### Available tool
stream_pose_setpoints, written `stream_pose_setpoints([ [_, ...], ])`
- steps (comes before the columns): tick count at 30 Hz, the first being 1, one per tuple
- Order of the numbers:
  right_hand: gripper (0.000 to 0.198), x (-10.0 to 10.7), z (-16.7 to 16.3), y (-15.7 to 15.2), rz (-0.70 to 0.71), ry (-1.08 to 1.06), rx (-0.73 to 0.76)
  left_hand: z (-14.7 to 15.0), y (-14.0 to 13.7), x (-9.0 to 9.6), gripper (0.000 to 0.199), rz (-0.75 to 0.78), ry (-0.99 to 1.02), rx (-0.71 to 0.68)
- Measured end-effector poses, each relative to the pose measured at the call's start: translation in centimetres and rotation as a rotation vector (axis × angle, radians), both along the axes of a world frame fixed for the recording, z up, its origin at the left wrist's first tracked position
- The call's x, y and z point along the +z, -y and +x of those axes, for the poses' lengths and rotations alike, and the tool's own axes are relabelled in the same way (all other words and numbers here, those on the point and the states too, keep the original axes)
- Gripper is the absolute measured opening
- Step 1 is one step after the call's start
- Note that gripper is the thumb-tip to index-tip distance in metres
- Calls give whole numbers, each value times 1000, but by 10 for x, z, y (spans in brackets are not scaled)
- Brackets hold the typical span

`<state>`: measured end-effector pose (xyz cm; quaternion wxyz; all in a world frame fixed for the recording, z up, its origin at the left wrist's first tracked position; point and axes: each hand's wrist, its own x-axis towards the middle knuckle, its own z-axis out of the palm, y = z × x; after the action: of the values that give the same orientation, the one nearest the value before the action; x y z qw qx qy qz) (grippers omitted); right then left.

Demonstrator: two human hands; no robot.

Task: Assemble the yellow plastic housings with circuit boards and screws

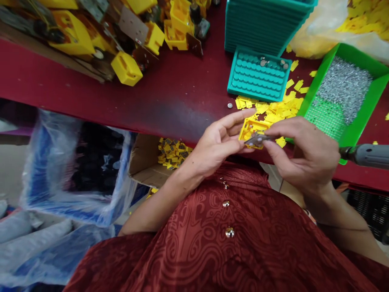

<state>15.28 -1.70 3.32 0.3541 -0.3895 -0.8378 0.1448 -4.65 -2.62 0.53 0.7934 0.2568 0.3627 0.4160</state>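
My left hand (217, 140) is closed around a small open yellow plastic case (246, 129), its hollow side facing up and small parts inside. Between thumb and fingertips, my right hand (304, 148) pinches a small dark flat piece (255, 140) with pale dots, over the case's near edge; I cannot make out its kind or whether it touches the case. Loose yellow plastic pieces (282, 108) lie just beyond both hands. A coin-like silver disc (230, 105) rests on the red table to their left.
A teal tray (258, 75) holding a few discs lies before stacked teal trays (264, 28). At right are a green bin (364, 117) of screws and a grey power driver (369, 155). Yellow housings with boards (127, 69) crowd the back left; a cardboard box (144, 162) sits below the edge.
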Motion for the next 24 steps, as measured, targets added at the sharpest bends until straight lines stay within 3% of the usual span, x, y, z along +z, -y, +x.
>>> stream_pose_setpoints([
  [6, 18, 3, -2, 0, -74, 40, -61, 0, -1, -3, 65, 6, -16, 10],
  [13, 11, -4, -1, -4, -7, -38, -1, 4, -4, -8, 64, 30, -56, 28],
  [24, 10, -5, 9, -13, -12, 67, 0, 9, -8, -15, 65, 69, -83, 45],
])
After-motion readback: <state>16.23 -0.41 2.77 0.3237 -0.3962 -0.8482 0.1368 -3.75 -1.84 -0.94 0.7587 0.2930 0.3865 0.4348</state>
